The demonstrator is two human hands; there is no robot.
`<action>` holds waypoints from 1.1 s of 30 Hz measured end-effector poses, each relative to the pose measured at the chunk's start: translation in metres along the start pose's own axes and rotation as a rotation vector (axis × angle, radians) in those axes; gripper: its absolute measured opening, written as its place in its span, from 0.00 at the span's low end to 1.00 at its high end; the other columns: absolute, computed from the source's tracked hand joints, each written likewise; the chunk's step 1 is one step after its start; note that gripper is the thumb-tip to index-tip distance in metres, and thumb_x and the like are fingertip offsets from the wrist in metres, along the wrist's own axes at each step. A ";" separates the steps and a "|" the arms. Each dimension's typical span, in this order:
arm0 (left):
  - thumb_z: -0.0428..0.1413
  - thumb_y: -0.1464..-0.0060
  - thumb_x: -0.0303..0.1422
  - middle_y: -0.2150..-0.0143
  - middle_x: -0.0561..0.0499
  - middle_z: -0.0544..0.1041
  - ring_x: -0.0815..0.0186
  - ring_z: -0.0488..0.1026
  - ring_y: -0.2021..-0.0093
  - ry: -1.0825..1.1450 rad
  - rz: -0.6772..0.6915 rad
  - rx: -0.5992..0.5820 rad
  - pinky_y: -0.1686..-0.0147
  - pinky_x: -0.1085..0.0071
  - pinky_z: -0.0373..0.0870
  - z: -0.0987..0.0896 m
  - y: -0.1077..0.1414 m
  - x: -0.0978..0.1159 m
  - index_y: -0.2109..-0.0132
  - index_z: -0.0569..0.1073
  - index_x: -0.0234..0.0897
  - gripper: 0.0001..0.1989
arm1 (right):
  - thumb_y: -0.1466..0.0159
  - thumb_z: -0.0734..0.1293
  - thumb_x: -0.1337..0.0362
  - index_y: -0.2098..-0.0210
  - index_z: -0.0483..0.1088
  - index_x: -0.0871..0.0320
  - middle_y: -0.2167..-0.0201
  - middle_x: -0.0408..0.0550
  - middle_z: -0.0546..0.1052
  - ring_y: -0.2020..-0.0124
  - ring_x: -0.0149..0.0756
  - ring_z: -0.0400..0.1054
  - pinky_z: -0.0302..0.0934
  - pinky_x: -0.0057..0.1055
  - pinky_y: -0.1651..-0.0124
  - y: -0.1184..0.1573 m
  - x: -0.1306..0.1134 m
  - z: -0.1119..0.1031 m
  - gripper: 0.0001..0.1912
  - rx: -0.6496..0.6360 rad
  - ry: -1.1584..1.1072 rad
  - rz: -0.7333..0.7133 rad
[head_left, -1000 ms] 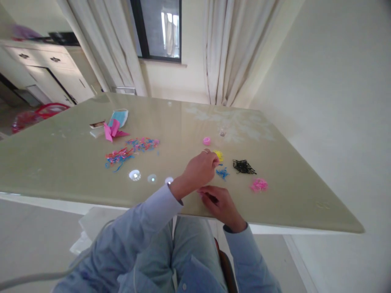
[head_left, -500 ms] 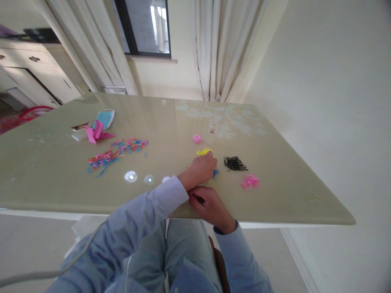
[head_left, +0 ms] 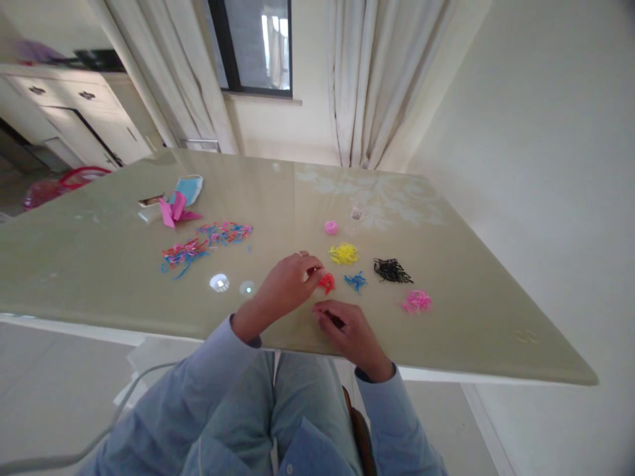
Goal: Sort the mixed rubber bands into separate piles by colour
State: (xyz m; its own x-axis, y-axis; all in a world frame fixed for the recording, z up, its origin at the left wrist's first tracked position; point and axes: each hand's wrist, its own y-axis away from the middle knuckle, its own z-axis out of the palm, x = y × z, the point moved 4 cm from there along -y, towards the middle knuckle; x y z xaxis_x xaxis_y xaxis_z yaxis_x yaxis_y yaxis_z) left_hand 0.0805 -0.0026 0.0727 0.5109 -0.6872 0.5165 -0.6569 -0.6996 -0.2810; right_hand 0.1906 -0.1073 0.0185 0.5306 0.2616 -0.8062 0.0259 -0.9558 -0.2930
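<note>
My left hand [head_left: 288, 285], with a ring on one finger, is closed in a pinch at the left edge of a small pile of red rubber bands [head_left: 326, 283]. What it holds, if anything, is too small to see. Just below that pile, my right hand [head_left: 350, 330] is also closed, thumb against fingers, low over the table; its contents are hidden. Nearby lie piles of yellow rubber bands [head_left: 344, 253], blue rubber bands [head_left: 356, 281], black rubber bands [head_left: 392, 270] and pink rubber bands [head_left: 417, 301].
Mixed-colour bands lie in two heaps [head_left: 184, 252] on the left. Behind them are a pink folded-paper shape [head_left: 177, 210] and a blue face mask [head_left: 189, 189]. A round pink item [head_left: 331, 227] and a small clear container [head_left: 356, 213] stand farther back. The table's front edge [head_left: 446, 375] runs close by.
My left hand has drawn back leftward from the blue pile, across my right hand, to the red pile, uncovering the yellow and blue bands. My right hand stays pinched. The view has shifted slightly.
</note>
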 end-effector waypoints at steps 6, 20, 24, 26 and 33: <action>0.53 0.40 0.35 0.70 0.51 0.77 0.66 0.71 0.70 0.050 -0.198 0.141 0.68 0.70 0.63 -0.020 0.074 -0.077 0.67 0.75 0.37 0.10 | 0.33 0.64 0.62 0.62 0.78 0.58 0.70 0.47 0.81 0.73 0.32 0.70 0.61 0.26 0.69 -0.001 0.002 -0.002 0.11 0.013 0.007 0.039; 0.54 0.40 0.36 0.69 0.52 0.77 0.68 0.71 0.69 0.358 -0.245 0.335 0.67 0.72 0.64 -0.031 0.105 -0.113 0.67 0.76 0.37 0.10 | 0.39 0.65 0.53 0.61 0.76 0.61 0.82 0.37 0.61 0.81 0.28 0.54 0.49 0.25 0.79 -0.047 -0.019 0.032 0.18 0.142 -0.109 0.280; 0.54 0.41 0.35 0.71 0.52 0.76 0.68 0.71 0.70 0.395 -0.233 0.355 0.67 0.72 0.64 -0.034 0.107 -0.110 0.67 0.76 0.37 0.09 | 0.38 0.64 0.55 0.51 0.73 0.61 0.82 0.36 0.63 0.79 0.29 0.60 0.55 0.25 0.74 -0.094 -0.042 0.065 0.20 0.018 0.017 0.209; 0.54 0.41 0.34 0.71 0.52 0.76 0.68 0.71 0.70 0.416 -0.234 0.356 0.68 0.72 0.63 -0.035 0.107 -0.109 0.67 0.76 0.37 0.09 | 0.38 0.64 0.57 0.48 0.72 0.61 0.82 0.37 0.68 0.76 0.32 0.65 0.58 0.26 0.70 -0.121 -0.047 0.082 0.22 -0.048 0.162 0.173; 0.55 0.41 0.33 0.71 0.52 0.75 0.68 0.70 0.70 0.436 -0.227 0.379 0.68 0.71 0.62 -0.033 0.110 -0.111 0.68 0.75 0.37 0.08 | 0.35 0.64 0.57 0.50 0.76 0.55 0.63 0.50 0.81 0.59 0.39 0.73 0.60 0.29 0.58 -0.177 -0.037 0.124 0.18 -0.175 0.677 0.248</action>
State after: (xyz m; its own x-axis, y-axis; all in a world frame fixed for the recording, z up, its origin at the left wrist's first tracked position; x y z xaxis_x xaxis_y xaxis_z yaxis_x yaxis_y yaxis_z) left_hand -0.0667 0.0032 0.0112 0.2890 -0.4257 0.8575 -0.2750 -0.8948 -0.3516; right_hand 0.0612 0.0687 0.0369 0.9432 -0.0515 -0.3282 -0.0585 -0.9982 -0.0116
